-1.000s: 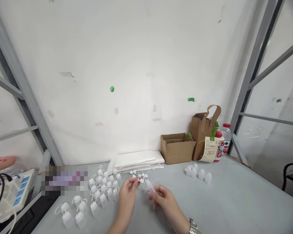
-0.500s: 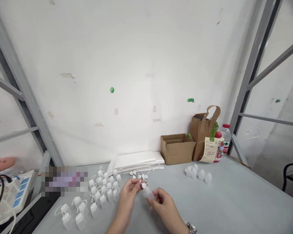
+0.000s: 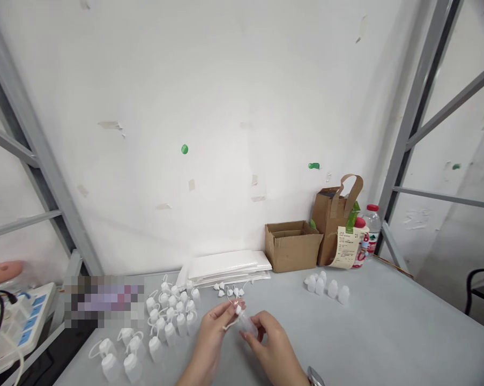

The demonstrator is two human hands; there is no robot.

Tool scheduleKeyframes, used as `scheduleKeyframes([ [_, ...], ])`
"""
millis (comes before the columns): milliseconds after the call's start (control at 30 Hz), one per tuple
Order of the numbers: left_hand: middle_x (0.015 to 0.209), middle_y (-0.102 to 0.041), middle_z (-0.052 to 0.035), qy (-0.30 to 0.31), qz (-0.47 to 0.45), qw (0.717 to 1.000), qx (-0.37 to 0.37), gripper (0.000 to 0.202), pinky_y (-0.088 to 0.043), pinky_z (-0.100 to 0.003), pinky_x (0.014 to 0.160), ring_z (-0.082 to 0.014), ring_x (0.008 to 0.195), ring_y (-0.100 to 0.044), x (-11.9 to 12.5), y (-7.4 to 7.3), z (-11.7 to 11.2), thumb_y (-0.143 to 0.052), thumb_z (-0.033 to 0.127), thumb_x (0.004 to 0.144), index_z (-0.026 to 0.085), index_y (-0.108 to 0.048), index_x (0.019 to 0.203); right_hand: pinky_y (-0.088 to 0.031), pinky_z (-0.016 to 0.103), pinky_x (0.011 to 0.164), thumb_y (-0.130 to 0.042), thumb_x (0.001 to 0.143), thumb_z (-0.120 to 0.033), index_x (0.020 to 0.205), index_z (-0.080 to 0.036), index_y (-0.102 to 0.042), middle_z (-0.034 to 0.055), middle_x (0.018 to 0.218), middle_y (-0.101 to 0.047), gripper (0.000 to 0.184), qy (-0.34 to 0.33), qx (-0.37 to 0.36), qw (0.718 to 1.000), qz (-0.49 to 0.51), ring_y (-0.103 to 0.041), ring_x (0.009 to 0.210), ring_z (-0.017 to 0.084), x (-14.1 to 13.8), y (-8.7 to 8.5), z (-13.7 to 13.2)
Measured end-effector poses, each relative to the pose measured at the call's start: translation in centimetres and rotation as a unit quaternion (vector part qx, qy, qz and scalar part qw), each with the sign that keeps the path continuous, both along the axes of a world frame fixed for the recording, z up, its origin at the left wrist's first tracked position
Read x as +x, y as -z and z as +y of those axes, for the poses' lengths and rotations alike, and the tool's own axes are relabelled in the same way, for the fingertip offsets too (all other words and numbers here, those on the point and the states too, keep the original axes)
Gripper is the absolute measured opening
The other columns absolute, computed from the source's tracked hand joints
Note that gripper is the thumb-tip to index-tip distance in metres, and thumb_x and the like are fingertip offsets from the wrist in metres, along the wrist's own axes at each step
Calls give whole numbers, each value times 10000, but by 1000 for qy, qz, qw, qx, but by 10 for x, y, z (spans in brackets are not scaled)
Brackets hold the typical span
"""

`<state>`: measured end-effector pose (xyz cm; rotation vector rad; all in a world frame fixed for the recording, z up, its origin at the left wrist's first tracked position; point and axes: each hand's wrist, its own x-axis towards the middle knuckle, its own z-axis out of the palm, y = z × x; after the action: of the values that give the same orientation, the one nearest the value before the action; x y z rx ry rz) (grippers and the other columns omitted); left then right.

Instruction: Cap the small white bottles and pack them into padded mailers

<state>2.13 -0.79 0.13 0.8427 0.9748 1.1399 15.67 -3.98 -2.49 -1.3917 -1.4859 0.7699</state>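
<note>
A small translucent plastic bottle (image 3: 247, 325) is tilted between my hands, just above the grey table. Its body is pinched in the fingers of my right hand (image 3: 273, 343). My left hand (image 3: 217, 329) grips a white cap (image 3: 238, 310) at the bottle's mouth, and a thin strap hangs from it. Whether the cap is seated on the neck I cannot tell. Behind my fingers lie several loose white caps (image 3: 236, 292). To the left stand several capped bottles (image 3: 170, 333) with looped straps; at the right are several uncapped bottles (image 3: 332, 289).
White flat packets (image 3: 225, 264) are stacked against the wall beside an open cardboard box (image 3: 293, 252). A brown paper bag (image 3: 326, 230), a red-capped bottle (image 3: 372, 225) and a receipt (image 3: 345, 247) stand at the back right. A power strip (image 3: 32, 316) lies far left.
My left fingers have closed further over the cap at the bottle's mouth, and its strap now sticks out to the left. My right hand keeps hold of the bottle.
</note>
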Motion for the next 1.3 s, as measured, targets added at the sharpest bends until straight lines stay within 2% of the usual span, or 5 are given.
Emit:
scheduleKeyframes([
  [333, 859, -740, -117, 2, -4, 1000, -20, 445, -423, -360, 935, -272, 963, -632, 0, 0, 0, -817, 398, 448, 149, -738, 808, -403, 322, 698, -592, 742, -268, 722, -208, -580, 41, 726, -562, 65, 7, 91, 992, -85, -504, 715, 203, 1, 10, -2],
  [500, 876, -737, -132, 11, -22, 1000, 12, 451, -394, -389, 968, -297, 1008, -612, 2, 0, 1, -827, 406, 420, 144, -737, 777, -396, 283, 623, -635, 680, -505, 690, -170, -589, 15, 637, -550, 338, -53, -12, 991, 123, -486, 607, 154, 0, 1, 1],
  [700, 1006, -711, -114, 11, -16, 997, 71, 420, -398, -399, 969, -296, 1070, -579, 6, 4, 3, -778, 450, 506, 174, -731, 820, -372, 222, 504, -660, 614, -614, 676, -116, -608, -64, 403, -441, 505, -173, -223, 836, 471, -332, 369, 41, 1, -8, 7],
  [1100, 846, -744, -105, -25, 55, 996, 60, 351, -461, -376, 873, -284, 899, -654, 3, 8, 5, -773, 429, 491, 160, -717, 709, -415, 215, 512, -779, 521, -522, 734, -151, -522, 36, 589, -679, 499, -121, -174, 883, 419, -561, 431, 94, -3, 1, 9],
  [1300, 907, -735, -115, 34, 4, 998, 54, 358, -434, -373, 909, -274, 934, -640, 5, 5, 3, -788, 388, 492, 153, -717, 753, -281, 185, 373, -559, 662, -676, 579, -117, -568, 12, 377, -546, 565, -172, -274, 834, 448, -453, 309, 72, -2, 5, 10],
])
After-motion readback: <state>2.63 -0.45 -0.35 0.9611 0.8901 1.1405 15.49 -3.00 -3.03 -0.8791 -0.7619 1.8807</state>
